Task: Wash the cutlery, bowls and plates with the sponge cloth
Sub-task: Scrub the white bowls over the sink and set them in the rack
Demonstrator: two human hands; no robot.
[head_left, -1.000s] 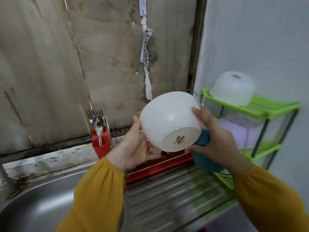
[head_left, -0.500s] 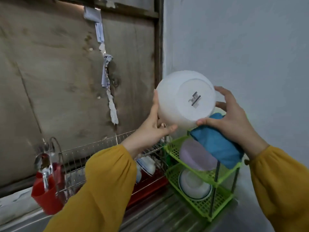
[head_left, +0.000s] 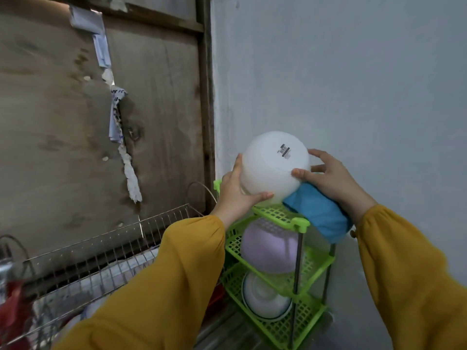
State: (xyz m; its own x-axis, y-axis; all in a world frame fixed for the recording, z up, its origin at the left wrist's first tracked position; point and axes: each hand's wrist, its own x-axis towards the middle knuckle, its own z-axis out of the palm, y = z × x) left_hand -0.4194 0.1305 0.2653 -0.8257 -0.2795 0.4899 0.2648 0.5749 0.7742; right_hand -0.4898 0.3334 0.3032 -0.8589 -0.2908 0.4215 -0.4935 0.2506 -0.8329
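White bowl [head_left: 274, 170], upturned: left hand [head_left: 235, 195] clasps eight o'clock, right hand [head_left: 333, 180] three; settle it level on the green rack [head_left: 280, 214].

Both hands [head_left: 233, 198] grip the upturned white bowl [head_left: 270, 173] over the green rack [head_left: 278, 213].

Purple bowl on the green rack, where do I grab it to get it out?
Hold the purple bowl low on its sides, near the rim, reaching in from the open front of the green rack, left of the metal post. It sits upside down, so its round top offers no edge, and the shelf above is close.
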